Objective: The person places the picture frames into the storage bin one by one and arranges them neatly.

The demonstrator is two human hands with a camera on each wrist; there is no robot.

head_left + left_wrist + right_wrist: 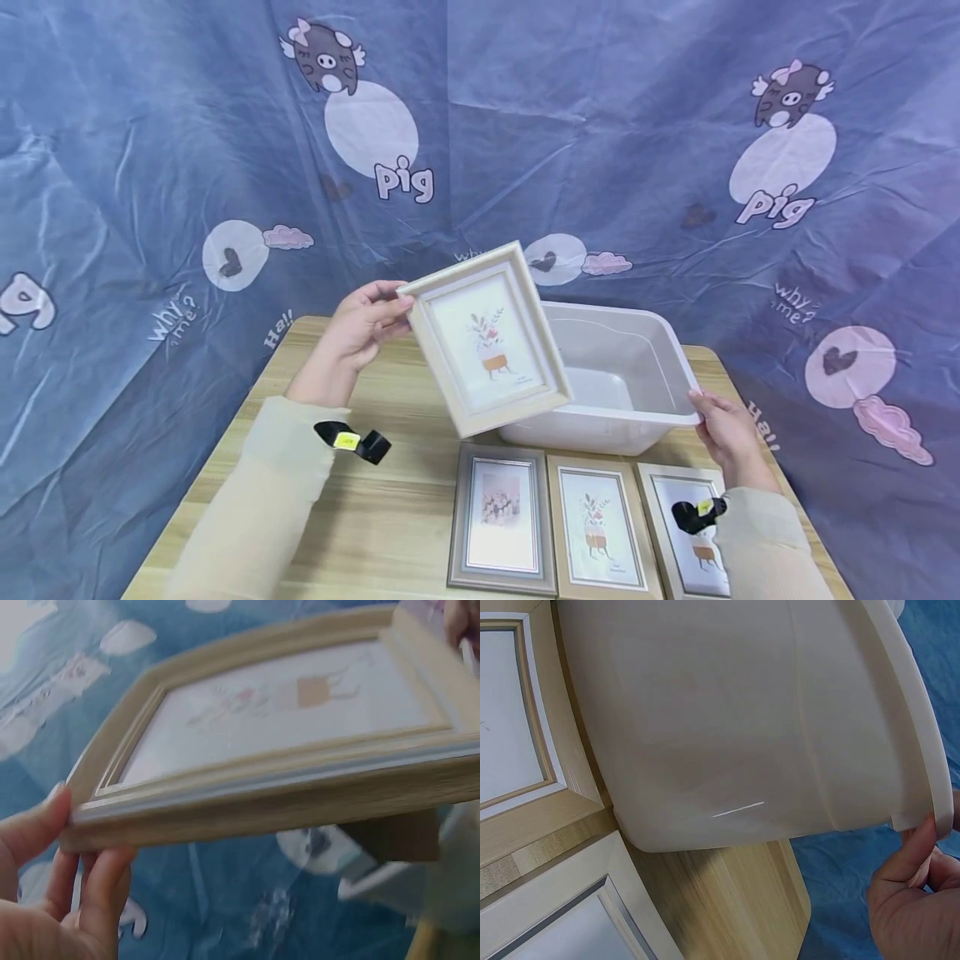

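Sleeves [240,500] come lowest in the head view, a black wrist camera [371,447] on each. The left hand [363,325] pinches the upper left corner of the cream frame [491,350], which hangs in the air, its long axis slanting steeply from upper left to lower right. The bin [615,429] lies to the frame's right and partly behind it; the right hand [723,429] grips the near right corner of the rim. So the left hand is the nearer to the frame, which hides the bin's left end, and the bin's near rim runs behind the frame's lower corner. A grey frame [504,517], a tan frame [600,525] and a white frame [682,542] lie in a row on the tabletop [390,533], just in front of the bin. A blue curtain [495,167] hangs behind.

From the left wrist, the thumb is above one corner, fingers below; the frame reaches rightward, and a brown flap [401,836] shows beneath it.

From the right wrist, thumb and fingers squeeze the bin's rim; whether its base sits flat I cannot tell
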